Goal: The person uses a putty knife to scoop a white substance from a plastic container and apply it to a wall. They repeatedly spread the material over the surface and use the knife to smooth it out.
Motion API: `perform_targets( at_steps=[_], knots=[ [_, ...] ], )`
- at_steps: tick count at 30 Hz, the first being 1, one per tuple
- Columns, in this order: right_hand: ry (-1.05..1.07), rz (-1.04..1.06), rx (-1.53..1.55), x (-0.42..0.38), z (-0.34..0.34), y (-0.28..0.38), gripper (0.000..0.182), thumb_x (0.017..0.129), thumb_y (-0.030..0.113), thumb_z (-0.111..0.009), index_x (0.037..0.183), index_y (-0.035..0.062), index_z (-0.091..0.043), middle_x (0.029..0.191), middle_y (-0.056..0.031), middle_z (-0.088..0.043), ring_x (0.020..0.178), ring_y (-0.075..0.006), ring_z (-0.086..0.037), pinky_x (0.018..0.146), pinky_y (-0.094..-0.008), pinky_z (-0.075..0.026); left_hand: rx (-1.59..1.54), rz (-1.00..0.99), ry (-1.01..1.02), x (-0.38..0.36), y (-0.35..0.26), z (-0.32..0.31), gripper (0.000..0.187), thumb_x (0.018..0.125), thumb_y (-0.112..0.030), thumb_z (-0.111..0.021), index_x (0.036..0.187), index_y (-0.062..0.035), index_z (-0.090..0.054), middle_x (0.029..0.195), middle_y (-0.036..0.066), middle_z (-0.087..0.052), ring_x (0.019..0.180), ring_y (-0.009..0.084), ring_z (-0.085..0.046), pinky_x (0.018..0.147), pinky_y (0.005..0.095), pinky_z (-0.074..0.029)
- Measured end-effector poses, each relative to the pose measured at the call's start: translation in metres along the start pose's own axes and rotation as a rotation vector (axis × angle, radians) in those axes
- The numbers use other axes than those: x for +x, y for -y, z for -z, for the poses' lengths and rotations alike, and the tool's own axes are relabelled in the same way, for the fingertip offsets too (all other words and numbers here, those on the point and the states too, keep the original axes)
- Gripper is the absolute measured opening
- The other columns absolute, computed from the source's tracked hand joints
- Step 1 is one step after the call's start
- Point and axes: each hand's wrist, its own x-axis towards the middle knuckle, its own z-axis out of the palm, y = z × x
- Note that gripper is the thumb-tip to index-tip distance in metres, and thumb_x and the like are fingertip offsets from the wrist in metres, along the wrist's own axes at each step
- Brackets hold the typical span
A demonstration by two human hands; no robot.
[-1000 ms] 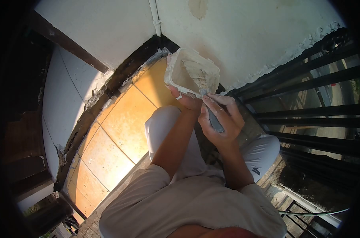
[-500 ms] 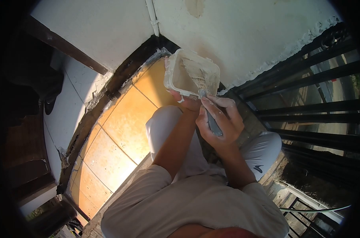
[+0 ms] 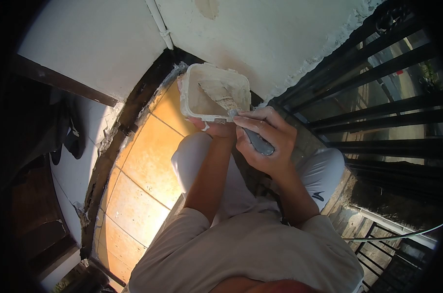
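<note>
My left hand (image 3: 216, 128) is wrapped round the underside and left edge of a square, pale plastic tub (image 3: 191, 93) smeared with whitish paste. In my right hand (image 3: 270, 139) is the grey handle of a putty knife (image 3: 257, 140). Its paste-coated blade points up and left into the tub, over the near rim. White smears mark the fingers of both hands. Part of my left hand is hidden under the tub.
Orange floor tiles (image 3: 143, 166) lie to the left, beside a rough, broken sill (image 3: 102, 178). Pale walls (image 3: 260, 44) with a white pipe (image 3: 159, 23) rise ahead. Black railings (image 3: 377, 119) run along the right. Dark footwear (image 3: 75, 141) shows at the left.
The tub, the putty knife and both hands appear further left, as the whole view has shifted. The tub's open side faces the camera more. Dark footwear shows more fully at the left.
</note>
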Motion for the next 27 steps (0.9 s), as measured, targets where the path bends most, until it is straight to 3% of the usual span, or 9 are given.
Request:
perform_targets(
  at_steps=[2, 5, 6, 16, 18, 22, 24, 25, 27],
  knots=[
    [-0.095, -0.112, 0.025, 0.000, 0.012, -0.001, 0.029, 0.075, -0.007, -0.070, 0.103, -0.0019, -0.076, 0.095, -0.0152, -0.072, 0.083, -0.0198, -0.071, 0.072, -0.0279, -0.055, 0.230, -0.050, -0.033, -0.001, -0.006, -0.030, 0.097, 0.089, -0.076, -0.050, 0.162, -0.0201, -0.019, 0.157, 0.015, -0.035, 0.138, 0.0404, -0.044, 0.109, 0.0608, -0.046],
    [-0.187, -0.019, -0.028, -0.009, 0.018, -0.001, 0.026, 0.077, -0.006, -0.071, 0.103, -0.0041, -0.076, 0.096, -0.0177, -0.072, 0.084, -0.0211, -0.071, 0.073, -0.0285, -0.055, 0.068, 0.053, -0.031, -0.010, 0.001, -0.024, 0.097, 0.090, -0.078, -0.046, 0.162, -0.0200, -0.019, 0.157, 0.015, -0.034, 0.139, 0.0400, -0.044, 0.108, 0.0602, -0.046],
    [-0.174, 0.014, -0.055, -0.012, 0.020, -0.002, 0.035, 0.068, -0.007, -0.074, 0.102, -0.0036, -0.076, 0.096, -0.0173, -0.071, 0.081, -0.0250, -0.073, 0.070, -0.0304, -0.057, 0.288, -0.082, 0.009, -0.012, 0.007, -0.022, 0.095, 0.090, -0.077, -0.046, 0.162, -0.0210, -0.019, 0.158, 0.015, -0.034, 0.139, 0.0401, -0.044, 0.108, 0.0602, -0.046],
    [0.039, 0.093, -0.207, -0.027, 0.018, 0.006, 0.033, 0.071, -0.006, -0.073, 0.103, -0.0025, -0.077, 0.095, -0.0155, -0.072, 0.079, -0.0248, -0.074, 0.067, -0.0315, -0.059, -0.117, 0.071, -0.036, -0.036, 0.010, -0.022, 0.086, 0.097, -0.071, -0.038, 0.161, -0.0146, -0.025, 0.156, 0.021, -0.037, 0.135, 0.0411, -0.049, 0.106, 0.0582, -0.050],
    [-0.070, 0.039, -0.153, -0.021, 0.021, 0.003, 0.033, 0.071, -0.006, -0.073, 0.103, -0.0026, -0.077, 0.094, -0.0156, -0.072, 0.079, -0.0245, -0.074, 0.067, -0.0312, -0.058, -0.144, 0.060, -0.047, -0.031, 0.010, -0.023, 0.085, 0.099, -0.070, -0.037, 0.160, -0.0133, -0.026, 0.155, 0.022, -0.038, 0.134, 0.0413, -0.051, 0.105, 0.0578, -0.051],
    [-0.084, 0.060, -0.157, -0.016, 0.021, 0.004, 0.030, 0.073, -0.005, -0.072, 0.103, -0.0034, -0.076, 0.095, -0.0178, -0.072, 0.083, -0.0252, -0.074, 0.070, -0.0311, -0.058, 0.209, -0.021, -0.032, -0.031, 0.010, -0.030, 0.086, 0.099, -0.071, -0.033, 0.160, -0.0101, -0.028, 0.154, 0.024, -0.039, 0.134, 0.0417, -0.051, 0.105, 0.0567, -0.052],
    [-0.016, 0.070, -0.170, -0.017, 0.019, 0.009, 0.029, 0.075, -0.005, -0.072, 0.103, -0.0040, -0.076, 0.096, -0.0188, -0.072, 0.084, -0.0256, -0.074, 0.071, -0.0312, -0.059, 0.138, 0.033, -0.002, -0.033, 0.009, -0.028, 0.089, 0.095, -0.074, -0.039, 0.160, -0.0140, -0.026, 0.155, 0.021, -0.038, 0.136, 0.0412, -0.048, 0.106, 0.0579, -0.050],
    [0.030, 0.075, -0.170, -0.017, 0.018, 0.011, 0.027, 0.076, -0.004, -0.073, 0.103, -0.0043, -0.076, 0.096, -0.0194, -0.073, 0.084, -0.0256, -0.074, 0.071, -0.0311, -0.059, -0.074, 0.097, 0.025, -0.031, 0.009, -0.026, 0.091, 0.092, -0.075, -0.045, 0.161, -0.0190, -0.025, 0.157, 0.018, -0.037, 0.138, 0.0406, -0.046, 0.107, 0.0594, -0.048],
    [0.032, 0.058, -0.156, -0.011, 0.016, 0.013, 0.025, 0.077, -0.003, -0.074, 0.102, -0.0050, -0.076, 0.097, -0.0200, -0.073, 0.085, -0.0259, -0.074, 0.072, -0.0310, -0.059, -0.128, 0.116, -0.008, -0.024, 0.008, -0.021, 0.092, 0.091, -0.077, -0.044, 0.160, -0.0190, -0.025, 0.156, 0.017, -0.037, 0.137, 0.0401, -0.046, 0.107, 0.0592, -0.048]
  ],
)
